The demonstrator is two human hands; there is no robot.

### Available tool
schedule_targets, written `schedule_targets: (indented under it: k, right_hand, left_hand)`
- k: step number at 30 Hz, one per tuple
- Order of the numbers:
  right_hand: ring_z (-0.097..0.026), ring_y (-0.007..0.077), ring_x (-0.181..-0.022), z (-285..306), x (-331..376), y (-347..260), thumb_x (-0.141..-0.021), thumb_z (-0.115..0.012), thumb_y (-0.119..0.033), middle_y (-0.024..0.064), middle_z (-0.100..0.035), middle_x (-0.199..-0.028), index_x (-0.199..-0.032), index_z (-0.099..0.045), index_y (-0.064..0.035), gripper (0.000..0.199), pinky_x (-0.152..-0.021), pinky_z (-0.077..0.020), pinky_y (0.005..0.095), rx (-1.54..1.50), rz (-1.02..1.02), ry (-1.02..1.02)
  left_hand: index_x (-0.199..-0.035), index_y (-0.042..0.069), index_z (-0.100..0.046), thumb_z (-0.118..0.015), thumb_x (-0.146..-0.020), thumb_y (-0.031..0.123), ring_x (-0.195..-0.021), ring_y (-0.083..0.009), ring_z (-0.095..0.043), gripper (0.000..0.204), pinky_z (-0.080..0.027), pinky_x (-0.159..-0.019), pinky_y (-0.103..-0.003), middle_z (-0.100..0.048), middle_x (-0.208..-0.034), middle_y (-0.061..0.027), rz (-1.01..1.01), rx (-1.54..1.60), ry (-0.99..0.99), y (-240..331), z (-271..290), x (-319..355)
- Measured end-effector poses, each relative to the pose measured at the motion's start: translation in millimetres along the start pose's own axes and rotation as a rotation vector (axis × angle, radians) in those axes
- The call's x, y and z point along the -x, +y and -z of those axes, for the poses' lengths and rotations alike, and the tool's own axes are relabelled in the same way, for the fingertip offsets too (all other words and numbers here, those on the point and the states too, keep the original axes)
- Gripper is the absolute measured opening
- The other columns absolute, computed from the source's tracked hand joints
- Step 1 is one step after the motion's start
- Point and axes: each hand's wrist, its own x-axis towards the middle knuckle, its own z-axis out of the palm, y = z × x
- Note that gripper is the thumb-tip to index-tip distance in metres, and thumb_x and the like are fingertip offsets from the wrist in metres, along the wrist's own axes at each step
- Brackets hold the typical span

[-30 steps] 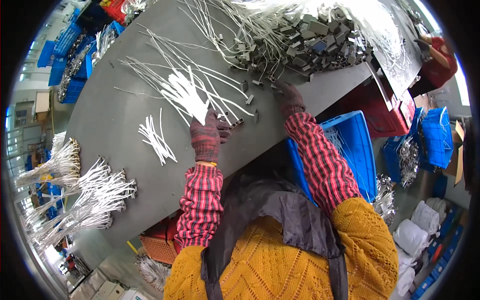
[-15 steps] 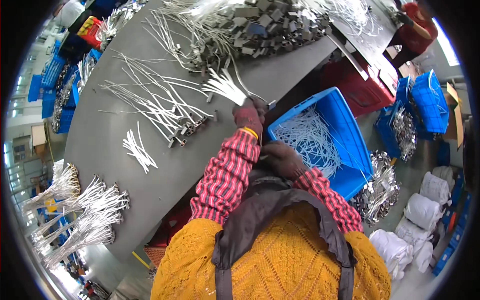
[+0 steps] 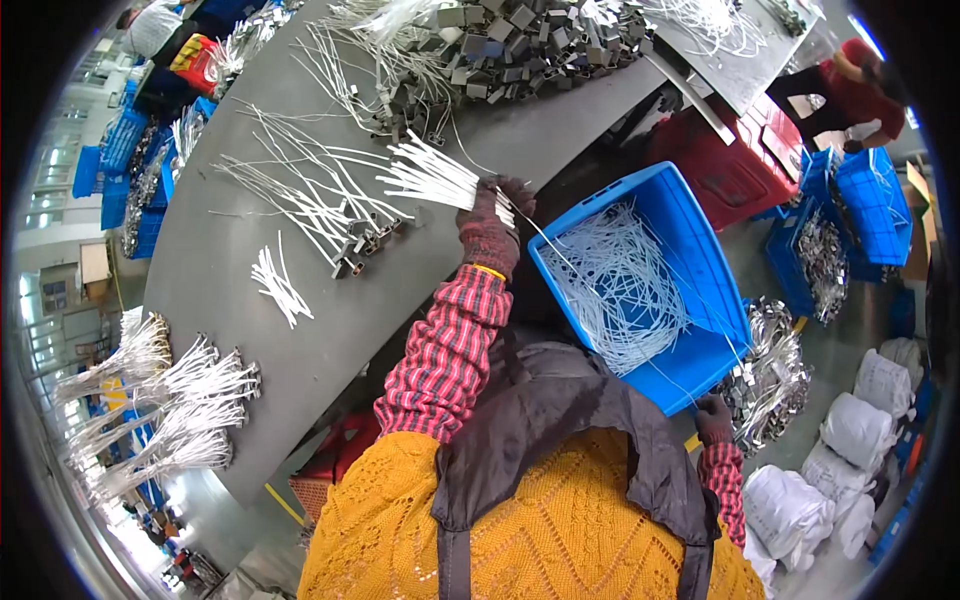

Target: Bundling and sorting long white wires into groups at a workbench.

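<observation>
My left hand (image 3: pixel 494 218), in a dark knitted glove, is closed around a fanned bundle of white wires (image 3: pixel 425 172) over the table's right edge. Out to the right, by the near corner of the blue crate (image 3: pixel 705 345), my gloved right hand (image 3: pixel 714 420) is closed. A thin white strand runs from near my left hand across the crate toward it; its end at the fingers is too fine to make out clearly. Tangled white strands (image 3: pixel 625 285) lie inside the crate. Left of my left hand, white wires with small metal ends (image 3: pixel 365 245) are spread on the table.
A large heap of grey metal pieces (image 3: pixel 540 45) covers the table's far end. Bundled wires (image 3: pixel 205 400) lie at the near left, a few short white pieces (image 3: pixel 280 282) nearby. A red bin (image 3: pixel 735 165) and white sacks (image 3: pixel 860 410) stand right. Another person (image 3: pixel 850 95) is farther back.
My right hand has swung from close beside my left hand out to the right, past the crate. A thin strand now stretches over the crate. The left hand still grips the white bundle.
</observation>
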Motion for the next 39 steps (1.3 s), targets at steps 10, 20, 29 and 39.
schedule_targets:
  k: [10, 20, 29, 39]
  right_hand:
    - [-0.063, 0.0162, -0.077, 5, -12, 4, -0.074, -0.062, -0.002, 0.0075, -0.069, -0.089, -0.1, -0.065, -0.0024, 0.026, -0.073, -0.0517, 0.031, -0.159, -0.049, 0.052]
    - [-0.058, 0.0136, -0.062, -93, -53, -152, -0.072, -0.068, -0.01, 0.0048, -0.064, -0.084, -0.104, -0.067, -0.0075, 0.031, -0.055, -0.049, 0.0303, 0.126, 0.513, -0.05]
    - [-0.063, 0.0166, -0.081, -60, -75, -147, -0.072, -0.067, -0.009, 0.0062, -0.068, -0.088, -0.101, -0.069, -0.0054, 0.03, -0.075, -0.0504, 0.0296, 0.239, 0.257, -0.132]
    - [-0.061, 0.015, -0.068, -57, -54, -163, -0.073, -0.065, -0.009, 0.007, -0.067, -0.086, -0.1, -0.069, -0.0044, 0.028, -0.062, -0.0505, 0.03, 0.079, 0.099, -0.12]
  left_hand:
    - [-0.1, 0.007, -0.062, -0.06, -0.096, 0.03, -0.075, -0.0288, -0.069, 0.024, -0.058, -0.069, -0.041, -0.069, -0.088, -0.0126, -0.1, -0.127, 0.051, 42, 5, 0]
    - [-0.102, 0.005, -0.066, -0.066, -0.093, 0.03, -0.075, -0.0276, -0.07, 0.026, -0.059, -0.069, -0.041, -0.07, -0.089, -0.0126, -0.275, -0.15, 0.038, 122, 67, 4]
    - [-0.103, 0.004, -0.064, -0.067, -0.092, 0.031, -0.068, -0.0307, -0.068, 0.03, -0.058, -0.062, -0.044, -0.07, -0.088, -0.0149, -0.299, -0.111, 0.049, 171, 85, 3]
    - [-0.103, 0.003, -0.064, -0.066, -0.092, 0.028, -0.074, -0.0296, -0.069, 0.027, -0.059, -0.068, -0.045, -0.07, -0.091, -0.0157, -0.269, -0.14, 0.039, 162, 92, 5]
